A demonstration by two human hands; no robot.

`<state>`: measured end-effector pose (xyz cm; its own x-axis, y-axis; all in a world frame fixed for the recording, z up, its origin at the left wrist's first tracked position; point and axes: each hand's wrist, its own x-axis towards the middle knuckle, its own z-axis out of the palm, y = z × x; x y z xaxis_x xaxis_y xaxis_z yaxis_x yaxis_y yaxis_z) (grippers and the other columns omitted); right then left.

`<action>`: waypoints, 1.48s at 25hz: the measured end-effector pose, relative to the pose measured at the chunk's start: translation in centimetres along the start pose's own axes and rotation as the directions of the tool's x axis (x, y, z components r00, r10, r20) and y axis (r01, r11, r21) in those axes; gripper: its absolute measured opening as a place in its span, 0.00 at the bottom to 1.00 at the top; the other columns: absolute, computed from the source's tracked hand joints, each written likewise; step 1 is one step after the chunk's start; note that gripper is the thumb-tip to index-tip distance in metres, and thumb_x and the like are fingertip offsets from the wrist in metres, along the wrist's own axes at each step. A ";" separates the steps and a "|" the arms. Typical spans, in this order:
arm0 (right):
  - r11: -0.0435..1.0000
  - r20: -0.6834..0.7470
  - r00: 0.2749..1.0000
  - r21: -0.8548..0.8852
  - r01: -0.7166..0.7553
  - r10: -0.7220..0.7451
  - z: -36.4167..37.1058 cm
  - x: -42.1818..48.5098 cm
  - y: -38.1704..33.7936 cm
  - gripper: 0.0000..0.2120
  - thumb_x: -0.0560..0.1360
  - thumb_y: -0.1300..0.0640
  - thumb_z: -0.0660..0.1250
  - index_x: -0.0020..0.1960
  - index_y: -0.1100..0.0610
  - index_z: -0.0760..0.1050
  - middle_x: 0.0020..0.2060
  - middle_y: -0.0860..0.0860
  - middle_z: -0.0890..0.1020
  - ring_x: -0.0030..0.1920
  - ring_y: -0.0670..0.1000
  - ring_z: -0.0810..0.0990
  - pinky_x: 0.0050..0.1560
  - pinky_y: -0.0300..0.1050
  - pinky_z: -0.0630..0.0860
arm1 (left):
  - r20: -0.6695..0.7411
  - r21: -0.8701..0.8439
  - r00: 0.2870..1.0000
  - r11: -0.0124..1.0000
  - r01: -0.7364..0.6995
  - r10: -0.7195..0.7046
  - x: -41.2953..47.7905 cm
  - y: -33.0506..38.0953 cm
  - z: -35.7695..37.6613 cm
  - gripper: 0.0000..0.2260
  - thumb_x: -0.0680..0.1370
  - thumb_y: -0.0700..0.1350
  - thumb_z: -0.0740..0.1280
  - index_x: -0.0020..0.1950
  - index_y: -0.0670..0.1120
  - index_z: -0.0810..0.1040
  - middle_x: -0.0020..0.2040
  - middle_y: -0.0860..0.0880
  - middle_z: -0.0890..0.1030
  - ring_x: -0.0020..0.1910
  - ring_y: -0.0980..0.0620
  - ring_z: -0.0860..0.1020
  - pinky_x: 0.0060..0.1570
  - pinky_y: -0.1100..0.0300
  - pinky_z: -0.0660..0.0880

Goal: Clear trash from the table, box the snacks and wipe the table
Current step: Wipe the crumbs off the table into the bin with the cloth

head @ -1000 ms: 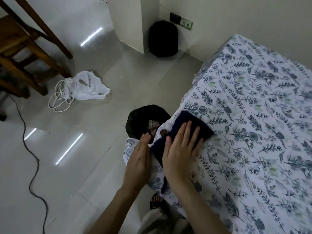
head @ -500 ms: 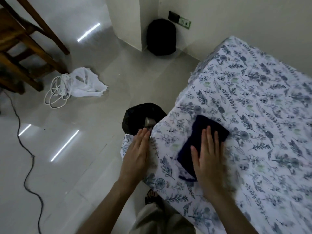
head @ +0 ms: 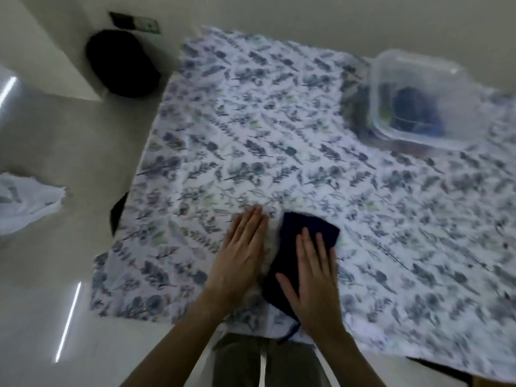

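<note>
A table covered by a white cloth with blue leaf print (head: 251, 129) fills the middle and right. A dark navy wiping cloth (head: 290, 247) lies near the front edge. My right hand (head: 312, 275) lies flat on top of it, fingers spread, pressing it down. My left hand (head: 240, 255) rests flat on the tablecloth just left of the wiping cloth, holding nothing. A clear plastic box (head: 421, 96) with dark blue contents stands at the far right corner. The view is motion-blurred.
A black bin bag (head: 118, 212) peeks out past the table's left edge. A black round object (head: 122, 62) stands by the wall corner. A white plastic bag (head: 25, 202) lies on the glossy floor at the left.
The view swung right, bringing the plastic box in. My right hand slid the navy cloth away from the table's left corner. My left hand left the corner and now lies flat on the tablecloth.
</note>
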<state>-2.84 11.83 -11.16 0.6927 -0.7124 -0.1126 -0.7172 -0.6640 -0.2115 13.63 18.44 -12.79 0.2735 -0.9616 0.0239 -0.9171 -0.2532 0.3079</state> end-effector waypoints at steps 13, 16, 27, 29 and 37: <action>0.985 0.026 0.992 -0.124 -0.123 0.127 -3.8 -3.3 19.7 0.35 0.78 0.37 0.47 0.77 0.59 0.53 0.77 0.54 0.56 0.77 0.56 0.52 0.73 0.56 0.50 | 0.070 -0.053 0.983 0.984 -0.168 0.172 11.0 19.0 6.0 0.23 0.80 0.45 0.50 0.73 0.38 0.64 0.74 0.41 0.66 0.74 0.45 0.64 0.72 0.48 0.60; 0.968 0.004 0.973 -0.105 -0.228 0.230 -4.8 -5.5 24.9 0.35 0.78 0.36 0.46 0.77 0.58 0.52 0.77 0.53 0.54 0.77 0.56 0.51 0.74 0.58 0.50 | 0.078 -0.041 0.977 0.979 -0.198 0.201 13.6 23.0 7.3 0.23 0.81 0.47 0.47 0.75 0.40 0.61 0.76 0.44 0.62 0.76 0.48 0.59 0.75 0.50 0.56; 0.872 -0.069 0.871 -0.028 -0.488 0.486 -8.4 -15.6 44.1 0.34 0.79 0.37 0.41 0.77 0.58 0.50 0.77 0.52 0.53 0.77 0.53 0.48 0.75 0.55 0.46 | 0.038 0.054 0.995 0.994 -0.095 0.093 18.0 29.3 10.5 0.24 0.81 0.50 0.48 0.75 0.42 0.60 0.77 0.44 0.60 0.78 0.48 0.55 0.77 0.47 0.51; 0.843 -0.077 0.840 -0.004 -0.538 0.536 -9.1 -16.8 47.3 0.34 0.79 0.37 0.41 0.77 0.56 0.47 0.77 0.52 0.50 0.77 0.52 0.45 0.76 0.53 0.43 | 0.034 0.057 0.995 0.994 -0.094 0.093 17.9 29.2 10.4 0.24 0.81 0.50 0.49 0.75 0.41 0.60 0.77 0.43 0.61 0.78 0.48 0.55 0.77 0.47 0.51; 0.751 -0.178 0.733 0.252 -0.611 0.656 -10.9 -12.2 54.2 0.33 0.76 0.43 0.45 0.77 0.58 0.51 0.77 0.53 0.52 0.77 0.53 0.46 0.76 0.56 0.47 | 0.037 0.048 0.997 0.996 -0.072 0.070 18.0 29.6 10.2 0.26 0.80 0.51 0.49 0.75 0.40 0.60 0.77 0.42 0.60 0.78 0.48 0.54 0.77 0.48 0.49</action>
<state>-50.98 -17.90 -10.65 0.0236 -0.9985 -0.0488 -0.9425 -0.0060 -0.3342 -11.52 -7.47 -12.98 0.1973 -0.9803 0.0099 -0.9473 -0.1880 0.2594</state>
